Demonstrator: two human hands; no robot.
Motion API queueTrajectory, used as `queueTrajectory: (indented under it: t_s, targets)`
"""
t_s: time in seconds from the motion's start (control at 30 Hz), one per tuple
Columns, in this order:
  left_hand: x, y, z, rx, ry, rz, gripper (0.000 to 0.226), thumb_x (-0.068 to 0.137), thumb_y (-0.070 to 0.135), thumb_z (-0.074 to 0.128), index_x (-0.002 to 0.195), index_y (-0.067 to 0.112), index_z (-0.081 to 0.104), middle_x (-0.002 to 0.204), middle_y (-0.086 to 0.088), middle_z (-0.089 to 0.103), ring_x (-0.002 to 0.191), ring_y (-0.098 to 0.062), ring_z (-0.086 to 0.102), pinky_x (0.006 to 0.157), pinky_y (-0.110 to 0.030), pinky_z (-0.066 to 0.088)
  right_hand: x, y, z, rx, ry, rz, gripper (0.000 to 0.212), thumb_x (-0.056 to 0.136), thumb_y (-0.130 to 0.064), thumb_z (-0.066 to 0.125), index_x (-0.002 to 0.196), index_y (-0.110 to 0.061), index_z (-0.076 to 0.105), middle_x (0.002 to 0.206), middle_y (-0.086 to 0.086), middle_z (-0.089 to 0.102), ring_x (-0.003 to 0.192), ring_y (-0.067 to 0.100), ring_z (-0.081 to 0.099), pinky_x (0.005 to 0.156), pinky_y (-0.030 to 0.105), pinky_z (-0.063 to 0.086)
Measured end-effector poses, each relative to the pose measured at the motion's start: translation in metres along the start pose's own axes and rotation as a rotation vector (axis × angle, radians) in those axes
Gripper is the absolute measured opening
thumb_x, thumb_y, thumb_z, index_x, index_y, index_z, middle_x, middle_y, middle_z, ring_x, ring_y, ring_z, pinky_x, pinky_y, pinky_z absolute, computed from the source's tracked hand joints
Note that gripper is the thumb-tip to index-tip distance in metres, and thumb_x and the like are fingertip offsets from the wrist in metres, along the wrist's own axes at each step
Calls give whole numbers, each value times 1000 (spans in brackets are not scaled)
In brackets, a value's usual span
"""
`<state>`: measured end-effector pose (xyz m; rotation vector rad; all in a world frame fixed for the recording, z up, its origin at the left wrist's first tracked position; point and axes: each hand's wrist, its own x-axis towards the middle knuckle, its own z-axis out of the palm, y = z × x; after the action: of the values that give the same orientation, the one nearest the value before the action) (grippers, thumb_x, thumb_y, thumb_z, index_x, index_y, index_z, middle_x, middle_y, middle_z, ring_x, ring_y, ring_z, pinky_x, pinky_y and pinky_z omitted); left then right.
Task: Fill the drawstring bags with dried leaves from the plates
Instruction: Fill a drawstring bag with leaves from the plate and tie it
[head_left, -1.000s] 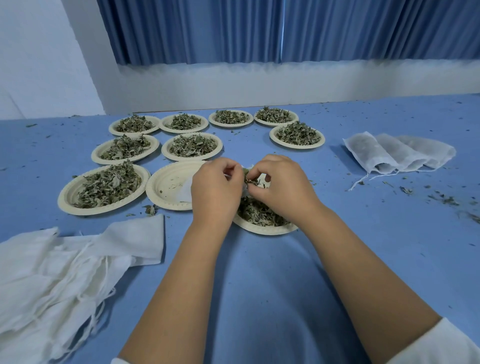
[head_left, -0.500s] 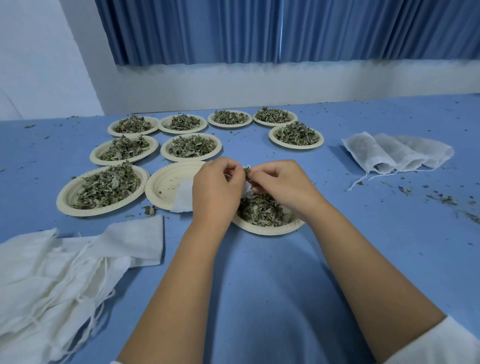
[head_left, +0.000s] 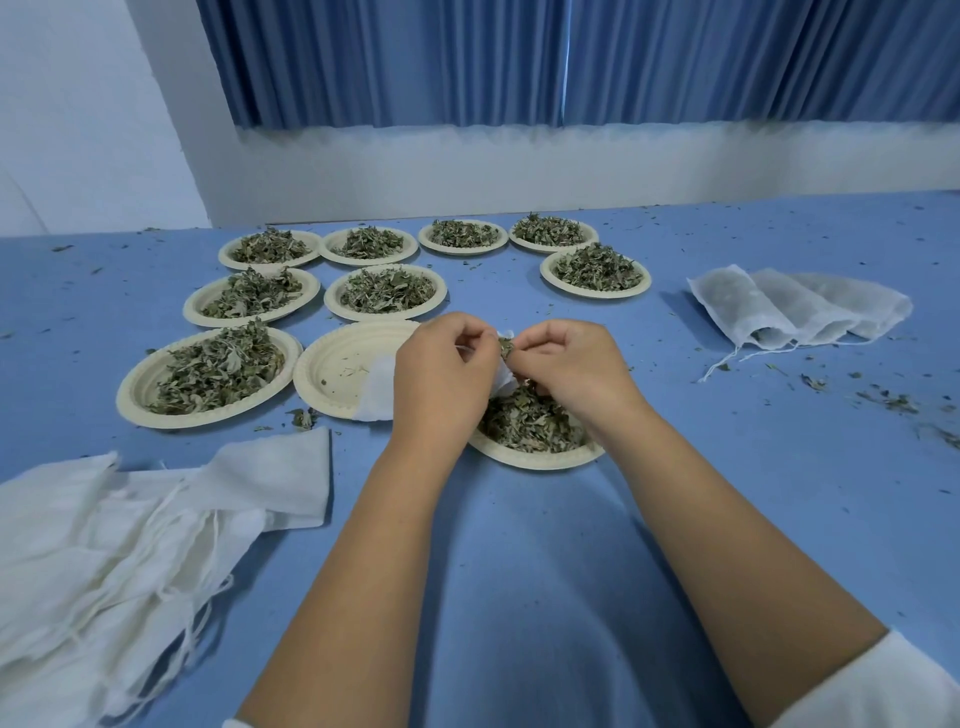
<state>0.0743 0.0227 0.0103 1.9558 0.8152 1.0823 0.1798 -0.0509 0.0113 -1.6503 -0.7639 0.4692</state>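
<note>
The left hand (head_left: 441, 379) pinches the drawstring bag (head_left: 378, 391) open at its mouth, just above the near plate (head_left: 540, 460), probably so strays drop back; the right hand (head_left: 569, 364) pinches dried leaves (head_left: 505, 347) into it.

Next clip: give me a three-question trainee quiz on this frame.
1. True or false: the plate just left of the left hand is heaped with leaves.
2. Where do the filled bags lie? A) far right B) near left C) on a plate
3. Fill in: the right hand pinches dried leaves at the mouth of a white ___.
Key: 1 false; 2 A; 3 bag
</note>
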Motion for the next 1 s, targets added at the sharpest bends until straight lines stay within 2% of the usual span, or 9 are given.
queueTrajectory:
  t_s: [0.17,0.27,0.33,0.43,0.47,0.6,0.7,0.87,1.0]
  targets:
    - [-2,2,0,-32,-62,9,10,89,16,62,83,18,70,72,9,66,71,-13,64,71,-27,52,4,2,-4,33,11,51,19,75,-2,74,83,-16,64,67,-5,66,49,-4,56,49,9,42]
    - [-2,3,-1,-117,-62,-52,10,90,15,63,84,17,71,77,6,69,79,-16,68,79,-41,57,7,3,-10,-13,6,173,22,76,-18,79,92,-18,65,76,-5,62,60,0,56,51,15,42]
    - [-1,4,-2,-183,-65,-97,9,90,15,63,86,15,71,81,1,71,83,-21,69,81,-46,57,9,2,-13,49,-93,283,24,79,-25,78,99,-17,67,81,-2,66,67,6,58,51,18,46]
    - [-2,6,-5,-237,-66,-128,8,90,15,63,86,16,70,83,-3,71,86,-24,69,83,-48,57,9,0,-11,235,-224,324,4,87,-11,70,89,-11,67,73,3,67,58,6,60,49,15,47]
    - [-2,7,-6,-241,-64,-127,9,90,15,63,86,16,70,83,-2,71,86,-24,69,83,-48,57,9,1,-10,255,-217,317,5,88,-7,68,85,-10,66,68,2,66,55,5,60,49,13,47]
    - [-4,9,-6,-153,-87,-45,10,88,15,63,84,19,71,78,9,69,76,-13,67,77,-38,57,8,5,-5,95,-107,234,22,87,-1,63,70,-12,56,58,-1,55,42,2,54,47,12,46]
    - [-5,8,-4,-50,-90,24,9,88,17,63,83,19,71,77,9,68,64,-7,59,67,-26,48,8,6,-1,-28,-63,167,9,85,0,61,82,-9,60,64,3,53,39,2,51,45,14,44]
    - [-2,5,-9,-116,-18,-55,9,88,17,62,86,17,71,81,4,69,77,-22,67,78,-45,56,10,0,-11,265,-165,253,7,85,-1,69,86,-8,68,67,1,67,54,5,62,56,14,51]
    - [-1,4,-10,-146,-4,-92,9,88,18,62,84,19,71,78,2,69,78,-26,69,80,-49,56,12,-6,-22,400,-237,288,8,85,-2,71,92,-5,71,73,1,73,66,9,68,64,19,55]
